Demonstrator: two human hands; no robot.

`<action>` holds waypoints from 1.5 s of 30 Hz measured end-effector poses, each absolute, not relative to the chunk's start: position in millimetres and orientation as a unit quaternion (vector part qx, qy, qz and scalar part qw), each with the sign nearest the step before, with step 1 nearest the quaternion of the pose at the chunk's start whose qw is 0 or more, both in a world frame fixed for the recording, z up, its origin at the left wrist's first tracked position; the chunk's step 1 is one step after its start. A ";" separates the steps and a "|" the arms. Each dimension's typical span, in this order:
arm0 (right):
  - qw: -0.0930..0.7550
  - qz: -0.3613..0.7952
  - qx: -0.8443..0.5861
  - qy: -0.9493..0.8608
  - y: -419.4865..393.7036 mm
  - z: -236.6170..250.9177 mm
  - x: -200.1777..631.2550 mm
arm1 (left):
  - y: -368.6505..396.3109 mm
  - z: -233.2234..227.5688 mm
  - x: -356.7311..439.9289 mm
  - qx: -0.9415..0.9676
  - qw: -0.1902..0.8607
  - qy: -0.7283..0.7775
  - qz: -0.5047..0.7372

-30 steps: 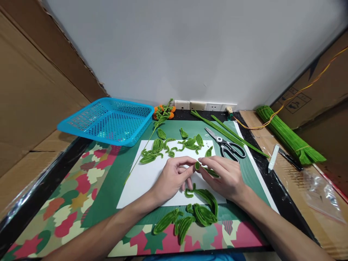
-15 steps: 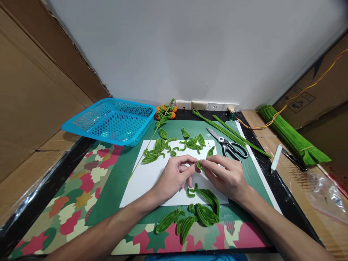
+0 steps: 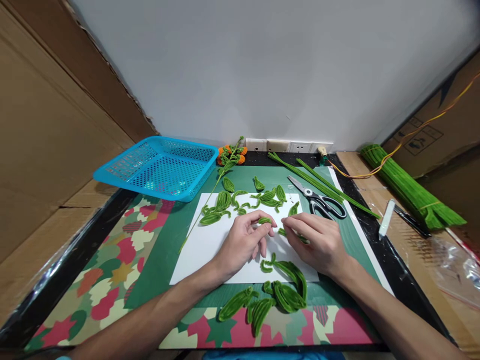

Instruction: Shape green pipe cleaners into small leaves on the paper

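Between the thumb and fingers of my left hand [image 3: 242, 242] is a small green pipe-cleaner leaf [image 3: 264, 220], pinched over the white paper [image 3: 213, 250]. My right hand [image 3: 318, 242] is just to its right, fingers closed and bent together; whether anything is in them is hidden. Under those fingers shows a strip of green pipe cleaner [image 3: 296, 236], held or lying, I cannot tell which. Several finished green leaves [image 3: 223, 200] lie beyond my hands. More curled leaves [image 3: 287, 295] lie nearer, at the paper's front edge and on the patterned mat.
A blue perforated basket [image 3: 157, 172] stands at the back left. Beside it lies an orange-flowered stem [image 3: 230, 159]. Scissors [image 3: 317, 197] and loose green pipe cleaners [image 3: 318, 182] are at the back right, with a bundle [image 3: 412, 187] and white-handled tool [image 3: 386, 220] farther right.
My hands have come apart: the right fingers have let go of the small leaf and moved slightly right. The leaf stays in my left hand. The view has shifted slightly.
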State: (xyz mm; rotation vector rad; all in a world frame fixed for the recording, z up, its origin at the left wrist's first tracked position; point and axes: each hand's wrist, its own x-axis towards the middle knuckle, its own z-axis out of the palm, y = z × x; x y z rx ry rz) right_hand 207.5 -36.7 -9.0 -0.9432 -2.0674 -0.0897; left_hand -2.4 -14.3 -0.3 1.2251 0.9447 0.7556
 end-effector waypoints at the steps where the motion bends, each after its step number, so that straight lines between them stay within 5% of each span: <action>1: 0.418 -0.048 -0.376 -0.826 -35.8 -6.8 210.8 | -13.9 0.1 -2.1 0.527 0.658 0.417 0.339; 14: 0.480 -0.125 -0.520 -0.696 -21.9 5.8 249.2 | -10.2 11.2 -7.7 0.441 0.668 0.455 0.391; 23: 0.344 -0.035 -0.702 -0.622 -4.1 -5.2 288.2 | -11.5 6.4 -7.0 0.468 0.661 0.453 0.372; 30: 0.398 0.070 -0.677 -0.615 15.8 -26.1 313.9 | -8.4 7.3 -6.9 0.469 0.663 0.453 0.368; 45: 0.386 0.085 -0.661 -0.638 29.4 -41.5 317.1 | -1.8 -4.1 -10.0 0.485 0.647 0.441 0.388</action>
